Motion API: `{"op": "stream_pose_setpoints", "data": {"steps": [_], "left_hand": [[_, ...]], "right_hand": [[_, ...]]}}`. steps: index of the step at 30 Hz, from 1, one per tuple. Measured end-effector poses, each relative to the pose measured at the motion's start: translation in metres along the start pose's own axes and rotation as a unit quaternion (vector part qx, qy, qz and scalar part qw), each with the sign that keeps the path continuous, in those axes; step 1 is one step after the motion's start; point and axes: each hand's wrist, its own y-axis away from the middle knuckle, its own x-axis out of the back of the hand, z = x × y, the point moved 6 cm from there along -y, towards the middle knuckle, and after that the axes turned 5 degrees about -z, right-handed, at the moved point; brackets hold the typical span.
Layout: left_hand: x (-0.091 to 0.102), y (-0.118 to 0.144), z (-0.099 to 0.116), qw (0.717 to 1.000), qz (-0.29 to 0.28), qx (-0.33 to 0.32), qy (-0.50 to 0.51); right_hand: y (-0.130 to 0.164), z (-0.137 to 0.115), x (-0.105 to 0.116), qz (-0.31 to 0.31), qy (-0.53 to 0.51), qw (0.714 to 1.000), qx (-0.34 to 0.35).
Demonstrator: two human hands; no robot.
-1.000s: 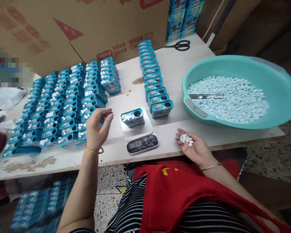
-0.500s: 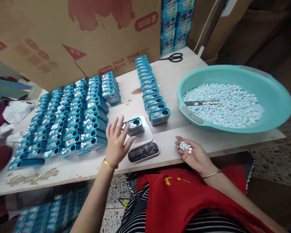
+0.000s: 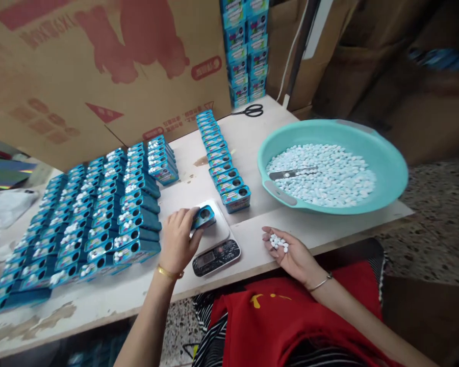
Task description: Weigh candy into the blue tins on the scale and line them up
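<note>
Tin (image 3: 206,219) is gripped by the left hand (image 3: 177,240) over the scale (image 3: 222,228) (whether lifted cannot be told), while white candies (image 3: 278,243) are cradled in the loosely cupped, upturned right hand (image 3: 296,258)

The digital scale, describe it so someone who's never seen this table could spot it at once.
Start at the big turquoise basin of pale candies, then look left to the left hand gripping a blue candy tin. The digital scale is beneath them, near the front edge of the table. Unlike nearby blue tins, it has a flat white platform and a black display panel.
</note>
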Motion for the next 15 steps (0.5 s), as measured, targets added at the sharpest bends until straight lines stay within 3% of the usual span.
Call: {"op": "stream_pose_setpoints", "data": {"steps": [4,9,12,15], "left_hand": [[0.001,-0.016,0.038,0.996,0.019,-0.052,0.073],[-0.043,-0.039,0.075,0.995,-0.019,-0.079,0.048],[-0.056,-0.049,0.066,0.997,-0.005,-0.073,0.022],[-0.04,-0.067,0.021,0.997,0.047,-0.048,0.026]], "right_hand": [[-0.001,0.001,-0.005,-0.015,0.011,1.0,0.01],[-0.001,0.003,-0.004,-0.018,0.012,1.0,0.015],[0.001,0.005,-0.003,-0.003,0.0,1.0,0.002],[0.003,0.008,-0.001,0.017,-0.006,1.0,-0.011]]}}
